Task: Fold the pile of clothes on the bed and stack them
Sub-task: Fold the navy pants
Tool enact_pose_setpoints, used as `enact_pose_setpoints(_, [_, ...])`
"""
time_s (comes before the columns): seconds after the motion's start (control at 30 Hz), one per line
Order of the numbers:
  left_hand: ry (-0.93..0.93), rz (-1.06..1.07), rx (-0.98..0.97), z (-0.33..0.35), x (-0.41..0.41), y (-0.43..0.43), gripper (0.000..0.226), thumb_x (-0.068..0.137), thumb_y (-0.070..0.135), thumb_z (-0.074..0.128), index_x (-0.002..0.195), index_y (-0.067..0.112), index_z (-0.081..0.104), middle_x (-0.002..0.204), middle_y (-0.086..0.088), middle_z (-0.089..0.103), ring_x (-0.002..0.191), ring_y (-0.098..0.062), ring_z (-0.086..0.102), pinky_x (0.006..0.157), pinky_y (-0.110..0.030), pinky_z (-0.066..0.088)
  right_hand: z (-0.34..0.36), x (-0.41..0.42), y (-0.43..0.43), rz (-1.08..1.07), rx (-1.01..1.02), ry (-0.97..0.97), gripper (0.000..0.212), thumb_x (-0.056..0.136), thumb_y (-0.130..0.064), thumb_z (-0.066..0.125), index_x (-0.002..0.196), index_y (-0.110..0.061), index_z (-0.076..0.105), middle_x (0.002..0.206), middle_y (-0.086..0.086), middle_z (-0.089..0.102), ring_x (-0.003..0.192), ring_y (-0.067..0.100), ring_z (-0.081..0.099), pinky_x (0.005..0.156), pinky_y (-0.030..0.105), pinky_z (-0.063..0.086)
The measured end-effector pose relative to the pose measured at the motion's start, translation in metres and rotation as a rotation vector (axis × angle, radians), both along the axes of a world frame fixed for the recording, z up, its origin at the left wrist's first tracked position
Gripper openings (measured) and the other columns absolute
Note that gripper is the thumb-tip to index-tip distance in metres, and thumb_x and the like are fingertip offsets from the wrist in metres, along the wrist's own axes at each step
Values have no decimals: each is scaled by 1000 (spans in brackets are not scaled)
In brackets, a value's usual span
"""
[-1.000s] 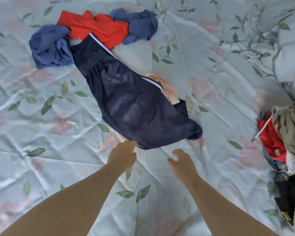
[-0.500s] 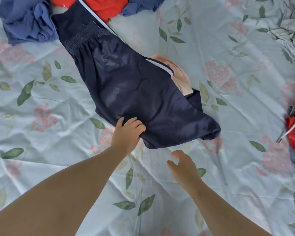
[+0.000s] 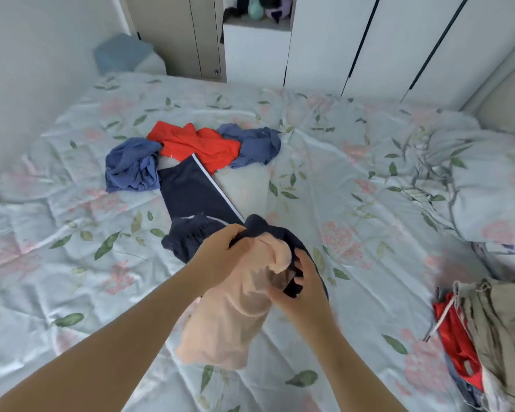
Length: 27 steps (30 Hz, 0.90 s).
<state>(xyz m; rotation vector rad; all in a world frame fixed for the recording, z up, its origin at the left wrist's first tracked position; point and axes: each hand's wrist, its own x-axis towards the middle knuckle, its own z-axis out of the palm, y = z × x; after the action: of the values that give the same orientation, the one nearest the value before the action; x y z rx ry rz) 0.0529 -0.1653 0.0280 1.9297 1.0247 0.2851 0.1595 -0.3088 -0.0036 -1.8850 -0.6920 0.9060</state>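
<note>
A bedroom with white wardrobe doors (image 3: 369, 46) along the far wall holds a bed (image 3: 354, 179) covered in a pale blue sheet printed with pink flowers and green leaves. At the middle of the bed lies a navy garment (image 3: 191, 197) with a white stripe down one edge. Its far end is spread flat on the sheet, and its near end is bunched and lifted. The left hand (image 3: 217, 257) grips that bunched near end, fingers curled over the dark fabric. Just right of it, the right hand (image 3: 302, 292) pinches a peach garment (image 3: 220, 322) with a fold of the navy fabric caught between its fingers. The peach garment hangs down from both hands on the near side of the navy garment, its lower edge close to the sheet. Beyond the navy garment's far end lies a red garment (image 3: 199, 144), touching it. A crumpled blue garment (image 3: 131, 168) lies to the left of that end and a second blue garment (image 3: 256, 147) to the right. Well to the right of the navy garment, at the bed's edge, sits a heap of clothes (image 3: 500, 328) in khaki and red.
</note>
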Motion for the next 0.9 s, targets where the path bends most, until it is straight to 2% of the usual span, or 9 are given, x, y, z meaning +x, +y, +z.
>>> enact_pose_setpoints(0.1, [-106, 20, -26, 45, 3, -17, 24, 96, 22, 49, 73, 23, 56, 63, 12, 51, 61, -2, 46, 57, -10, 36, 49, 13, -4, 49, 111, -6, 78, 74, -23, 77, 130, -51, 31, 127, -26, 45, 118, 3, 48, 98, 32, 44])
enact_pose_setpoints(0.2, [-190, 10, -86, 76, 3, -34, 25, 97, 24, 50, 81, 6, 59, 68, 3, 51, 63, -5, 45, 57, -14, 35, 79, 20, -11, 144, 90, -47, 60, 80, -26, 72, 129, -41, 41, 118, -21, 53, 107, 4, 54, 91, 27, 46])
enact_pose_setpoints(0.27, [-229, 36, -104, 87, 1, -43, 28, 96, 23, 51, 83, 0, 59, 71, -1, 50, 66, -9, 45, 62, -21, 37, 94, 21, -17, 187, 55, -141, 15, 84, -25, 65, 93, -34, 56, 80, -21, 57, 78, 4, 54, 69, 16, 42])
enact_pose_setpoints(0.37, [-242, 100, -162, 95, -3, -51, 35, 95, 29, 54, 71, 2, 56, 63, -1, 46, 58, -11, 42, 53, -19, 35, 106, 26, -23, 149, 111, -217, 25, 87, -13, 57, 66, -14, 43, 61, -7, 38, 59, 11, 35, 50, 17, 27])
enact_pose_setpoints(0.47, [-269, 283, -253, 101, -8, -48, 40, 93, 32, 57, 58, 14, 51, 59, -3, 44, 52, -13, 40, 49, -21, 34, 123, 35, -23, 133, 147, -320, 24, 86, -10, 54, 65, -12, 43, 62, -6, 37, 60, 9, 33, 54, 21, 27])
enact_pose_setpoints(0.57, [-355, 566, -246, 108, -18, -32, 28, 94, 25, 56, 73, 7, 54, 73, -12, 48, 68, -21, 44, 64, -30, 37, 143, 53, -18, -99, 188, -285, 23, 87, -8, 52, 66, -7, 42, 63, -2, 38, 61, 13, 34, 55, 25, 27])
enact_pose_setpoints(0.73, [-350, 741, -114, 133, -29, -15, 47, 95, 26, 54, 56, 13, 31, 56, -3, 23, 52, -16, 21, 50, -28, 18, 205, 70, 5, -391, 363, -292, 31, 87, -6, 48, 61, -18, 36, 61, -4, 40, 58, 14, 38, 46, 18, 30])
enact_pose_setpoints(0.83, [-517, 743, -165, 156, -28, -12, 46, 91, 27, 61, 54, 16, 37, 56, -2, 33, 54, -16, 30, 53, -28, 27, 246, 70, 22, -461, 605, -245, 23, 89, -6, 46, 75, -24, 50, 80, -4, 57, 79, 19, 58, 71, 26, 51])
enact_pose_setpoints(0.9, [-624, 717, -225, 170, -28, -11, 34, 89, 25, 65, 61, 16, 49, 66, -1, 51, 65, -17, 46, 66, -31, 42, 264, 70, 27, -398, 689, -230, 28, 90, -1, 42, 102, -22, 57, 98, -7, 60, 91, 7, 61, 82, 24, 52])
